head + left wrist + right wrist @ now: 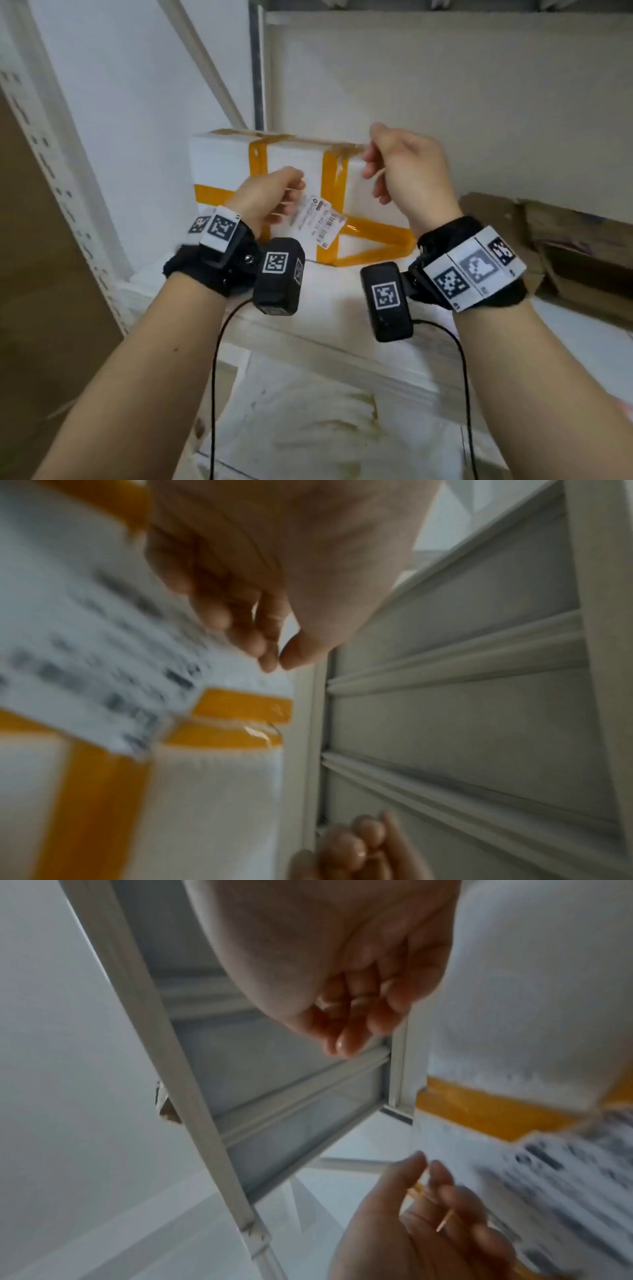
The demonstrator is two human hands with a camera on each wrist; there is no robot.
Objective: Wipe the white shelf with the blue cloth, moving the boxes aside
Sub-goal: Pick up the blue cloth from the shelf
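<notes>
A white foam box (222, 161) bound with orange tape stands on the white shelf (335, 284), a shipping label (322, 219) on its front. My left hand (291, 197) hovers at the label with loosely curled fingers, holding nothing. My right hand (375, 171) hangs by the box's top right corner, fingers also loosely bent and empty. In the left wrist view my left hand (274, 661) is next to the blurred box (212, 791). The right wrist view shows my right hand (346, 1031) beside the box (531, 1015). No blue cloth is in view.
Flattened brown cardboard (565, 246) lies on the shelf to the right of the box. A perforated white upright (51, 164) and a brown panel (34, 308) stand at the left. Plastic-wrapped white goods (308, 428) sit below the shelf's front edge. Another shelf runs overhead.
</notes>
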